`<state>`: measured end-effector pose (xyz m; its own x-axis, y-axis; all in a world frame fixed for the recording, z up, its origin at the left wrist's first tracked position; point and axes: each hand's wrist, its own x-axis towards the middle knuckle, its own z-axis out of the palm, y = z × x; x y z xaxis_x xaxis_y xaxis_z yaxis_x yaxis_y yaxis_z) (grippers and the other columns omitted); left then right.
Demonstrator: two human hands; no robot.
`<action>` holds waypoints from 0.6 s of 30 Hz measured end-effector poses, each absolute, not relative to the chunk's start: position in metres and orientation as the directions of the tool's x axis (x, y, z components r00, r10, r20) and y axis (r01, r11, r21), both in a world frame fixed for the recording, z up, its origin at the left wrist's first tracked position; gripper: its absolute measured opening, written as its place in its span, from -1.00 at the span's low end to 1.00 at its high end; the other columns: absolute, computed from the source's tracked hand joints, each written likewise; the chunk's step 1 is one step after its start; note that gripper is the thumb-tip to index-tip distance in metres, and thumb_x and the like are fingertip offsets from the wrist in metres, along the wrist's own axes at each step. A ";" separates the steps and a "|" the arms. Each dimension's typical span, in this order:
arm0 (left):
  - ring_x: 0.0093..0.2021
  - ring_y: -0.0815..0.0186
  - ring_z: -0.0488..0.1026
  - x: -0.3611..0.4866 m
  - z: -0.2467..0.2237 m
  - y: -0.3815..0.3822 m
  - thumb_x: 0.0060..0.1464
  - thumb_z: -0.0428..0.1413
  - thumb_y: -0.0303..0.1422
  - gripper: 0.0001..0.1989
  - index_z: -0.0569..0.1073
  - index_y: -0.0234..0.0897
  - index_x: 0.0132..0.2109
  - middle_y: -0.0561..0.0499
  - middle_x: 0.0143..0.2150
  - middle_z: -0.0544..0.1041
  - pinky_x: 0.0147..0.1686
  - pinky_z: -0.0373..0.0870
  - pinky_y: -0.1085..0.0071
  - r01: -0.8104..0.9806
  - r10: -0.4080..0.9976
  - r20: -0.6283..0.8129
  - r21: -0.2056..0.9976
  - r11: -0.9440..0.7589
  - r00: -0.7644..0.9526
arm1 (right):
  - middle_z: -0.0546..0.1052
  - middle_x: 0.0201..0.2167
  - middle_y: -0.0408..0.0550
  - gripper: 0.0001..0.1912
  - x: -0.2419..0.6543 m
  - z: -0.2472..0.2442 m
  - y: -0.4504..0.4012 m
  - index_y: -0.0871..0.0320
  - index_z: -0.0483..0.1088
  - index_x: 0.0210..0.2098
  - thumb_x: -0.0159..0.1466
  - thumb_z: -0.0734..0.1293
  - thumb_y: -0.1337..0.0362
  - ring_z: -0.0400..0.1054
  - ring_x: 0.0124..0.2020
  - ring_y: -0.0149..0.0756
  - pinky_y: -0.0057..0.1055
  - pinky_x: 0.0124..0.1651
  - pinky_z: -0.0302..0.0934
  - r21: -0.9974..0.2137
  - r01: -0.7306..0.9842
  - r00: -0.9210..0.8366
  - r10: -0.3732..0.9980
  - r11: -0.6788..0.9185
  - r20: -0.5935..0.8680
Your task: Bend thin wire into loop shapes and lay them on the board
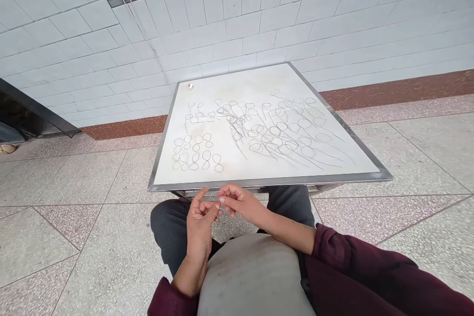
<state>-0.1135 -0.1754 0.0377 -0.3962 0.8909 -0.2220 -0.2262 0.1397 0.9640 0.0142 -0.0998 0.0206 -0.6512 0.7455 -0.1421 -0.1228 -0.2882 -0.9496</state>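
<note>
My left hand (202, 215) and my right hand (237, 201) meet just below the front edge of the white table (237, 170). The thumb and finger of each are pinched together near the same spot, on something thin that is too small to make out. On the table's left part lie several dark figure-eight wire pieces (206, 158). Many looped wires with long tails (289, 143) spread over the middle and right. A tangled bunch of wires (237, 119) sits near the centre.
A small white and red object (190, 87) rests at the table's back left corner. The table has a grey metal rim (266, 180) and stands against a white tiled wall (237, 24). My knees are under its front edge.
</note>
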 end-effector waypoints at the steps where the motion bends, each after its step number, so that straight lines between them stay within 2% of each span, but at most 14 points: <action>1: -0.48 0.45 0.32 -0.113 0.039 -0.176 -0.01 0.24 -0.34 -0.41 0.28 -0.29 0.16 0.16 -0.49 0.43 -0.45 0.23 0.52 -0.214 0.894 -0.217 0.967 0.140 -0.393 | 0.38 -0.38 -0.18 -0.62 0.015 0.022 -0.100 0.13 0.36 -0.18 0.14 0.38 0.01 0.23 -0.49 -0.47 -0.50 -0.51 0.20 -0.948 -0.126 -0.652 0.744 -0.292 -0.143; 6: -0.50 0.44 0.29 -0.114 0.041 -0.178 -0.01 0.22 -0.39 -0.36 0.23 -0.28 0.22 0.18 -0.52 0.38 -0.50 0.18 0.52 -0.150 0.909 -0.216 0.973 0.173 -0.357 | 0.36 -0.44 -0.19 -0.68 0.017 0.026 -0.098 0.13 0.39 -0.26 0.22 0.30 0.00 0.15 -0.54 -0.48 -0.49 -0.49 0.10 -0.963 -0.073 -0.652 0.743 -0.261 -0.152; 9: -0.52 0.44 0.27 -0.114 0.042 -0.178 -0.04 0.21 -0.42 -0.33 0.22 -0.26 0.23 0.19 -0.52 0.38 -0.50 0.17 0.52 -0.103 0.916 -0.226 0.974 0.203 -0.330 | 0.32 -0.51 -0.22 -0.74 0.017 0.023 -0.096 0.12 0.38 -0.33 0.25 0.27 0.04 0.10 -0.54 -0.46 -0.48 -0.47 0.05 -0.990 0.009 -0.649 0.752 -0.142 -0.114; 13: -0.50 0.43 0.31 -0.113 0.042 -0.178 -0.08 0.19 -0.48 -0.32 0.24 -0.22 0.23 0.18 -0.52 0.41 -0.44 0.21 0.51 -0.107 0.924 -0.228 0.973 0.204 -0.308 | 0.34 -0.50 -0.19 -0.79 0.014 0.017 -0.097 0.12 0.35 -0.38 0.27 0.24 0.12 0.17 -0.45 -0.39 -0.43 -0.35 0.09 -0.995 0.079 -0.574 0.819 0.053 -0.002; 18: -0.51 0.44 0.30 -0.109 0.043 -0.176 -0.11 0.20 -0.48 -0.32 0.28 -0.21 0.21 0.20 -0.54 0.38 -0.36 0.27 0.47 -0.160 0.929 -0.220 0.971 0.178 -0.298 | 0.33 -0.50 -0.18 -0.82 0.009 0.015 -0.103 0.11 0.33 -0.39 0.28 0.21 0.17 0.19 -0.44 -0.35 -0.40 -0.32 0.11 -0.989 0.097 -0.476 0.878 0.113 0.053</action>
